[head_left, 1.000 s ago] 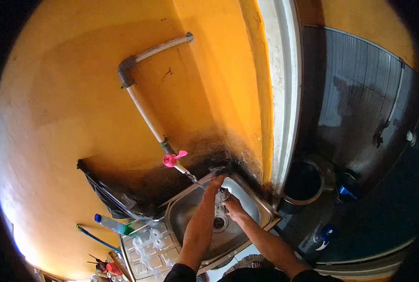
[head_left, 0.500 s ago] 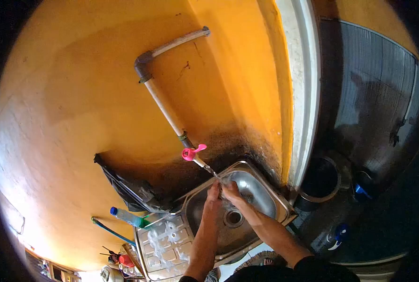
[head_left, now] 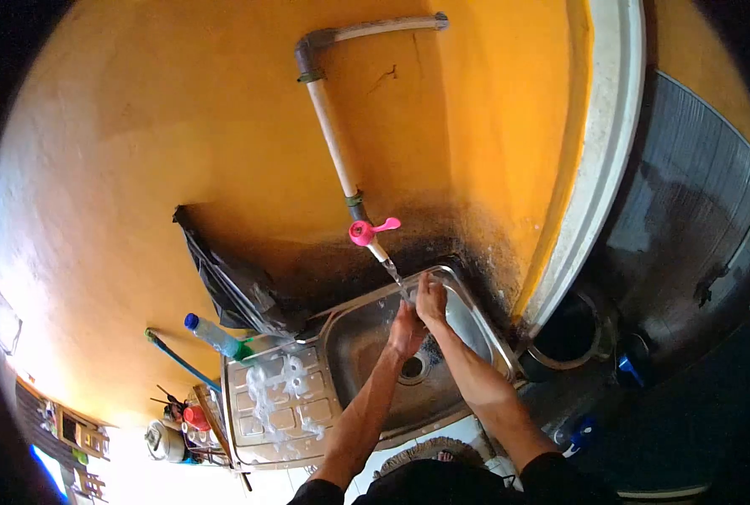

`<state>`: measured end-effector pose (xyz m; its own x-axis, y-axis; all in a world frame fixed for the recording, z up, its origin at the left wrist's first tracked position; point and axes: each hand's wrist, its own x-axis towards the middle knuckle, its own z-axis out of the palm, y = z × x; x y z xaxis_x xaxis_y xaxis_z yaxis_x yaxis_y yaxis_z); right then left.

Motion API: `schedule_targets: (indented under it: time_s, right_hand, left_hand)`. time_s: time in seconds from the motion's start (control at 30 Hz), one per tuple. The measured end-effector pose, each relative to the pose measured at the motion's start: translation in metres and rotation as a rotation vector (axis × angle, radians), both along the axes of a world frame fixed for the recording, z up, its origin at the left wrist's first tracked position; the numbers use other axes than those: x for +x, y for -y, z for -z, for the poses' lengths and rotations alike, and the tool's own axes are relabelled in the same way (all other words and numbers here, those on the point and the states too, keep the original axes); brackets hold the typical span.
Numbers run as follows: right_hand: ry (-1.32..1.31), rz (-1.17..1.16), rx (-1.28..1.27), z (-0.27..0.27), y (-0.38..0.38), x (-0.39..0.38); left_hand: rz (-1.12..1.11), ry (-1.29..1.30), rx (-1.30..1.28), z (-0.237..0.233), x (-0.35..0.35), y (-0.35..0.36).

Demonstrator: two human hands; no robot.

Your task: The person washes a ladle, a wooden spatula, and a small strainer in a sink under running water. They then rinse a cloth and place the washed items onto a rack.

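Water (head_left: 394, 272) runs from a tap with a pink handle (head_left: 361, 233) onto my hands, which are close together over the steel sink (head_left: 362, 318). My left hand (head_left: 407, 331) is at the lower left of the stream, its fingers curled and partly hidden. Just right of it, my right hand (head_left: 430, 301) is closed, fingers bent inward. What they hold, if anything, I cannot make out. The drain (head_left: 412, 368) lies below them. White foam (head_left: 261, 396) covers part of the ribbed drainboard (head_left: 244, 433) to the left.
A bottle with a blue cap (head_left: 215, 334) stands behind the drainboard. Black plastic sheeting (head_left: 227, 282) hangs against the orange wall (head_left: 181, 126). At right are a dark bucket (head_left: 564, 332) and a blue-handled item (head_left: 630, 369). A white pipe (head_left: 331, 139) feeds the tap.
The view has shifted, so the sink sits higher and further left relative to the frame. My right hand has moved up relative to my left hand, and both stay by the running water.
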<state>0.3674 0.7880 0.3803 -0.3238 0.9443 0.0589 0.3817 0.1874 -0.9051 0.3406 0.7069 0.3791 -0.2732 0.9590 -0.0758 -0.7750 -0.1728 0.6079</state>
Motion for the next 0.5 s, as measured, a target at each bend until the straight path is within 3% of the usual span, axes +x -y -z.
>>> schedule_targets:
  time_s: [0.07, 0.13, 0.2, 0.27, 0.33, 0.37, 0.4, 0.47, 0.5]
  right_hand:
    - [-0.275, 0.002, -0.204, 0.021, 0.014, -0.012]
    - [-0.383, 0.085, -0.307, 0.023, 0.015, -0.011]
    - [-0.426, 0.150, 0.217, 0.056, -0.009, -0.012]
    - [-0.345, 0.109, 0.308, 0.069, -0.007, -0.013]
    - [-0.375, -0.156, 0.320, 0.061, 0.013, -0.017]
    - [-0.282, -0.167, 0.160, 0.053, 0.016, -0.012]
    - [-0.311, 0.019, 0.286, 0.092, -0.003, -0.027]
    - [0.030, 0.165, 0.220, 0.017, 0.007, -0.002]
    - [0.112, 0.117, 0.280, 0.020, -0.003, -0.004]
  left_hand:
    - [-0.018, 0.197, -0.243, 0.003, -0.009, -0.003]
    - [0.011, 0.198, -0.118, 0.029, -0.019, -0.016]
    - [-0.154, -0.099, -0.109, 0.034, -0.010, -0.018]
    - [-0.135, -0.088, -0.109, 0.030, -0.017, -0.018]
    - [-0.076, -0.074, -0.114, 0.019, -0.027, -0.022]
    - [-0.069, 0.025, -0.111, 0.014, -0.030, -0.024]
    - [0.006, 0.024, -0.160, -0.002, -0.023, -0.016]
    - [0.003, -0.087, -0.013, 0.014, -0.008, -0.015]
    - [0.104, -0.071, 0.040, 0.006, -0.006, -0.005]
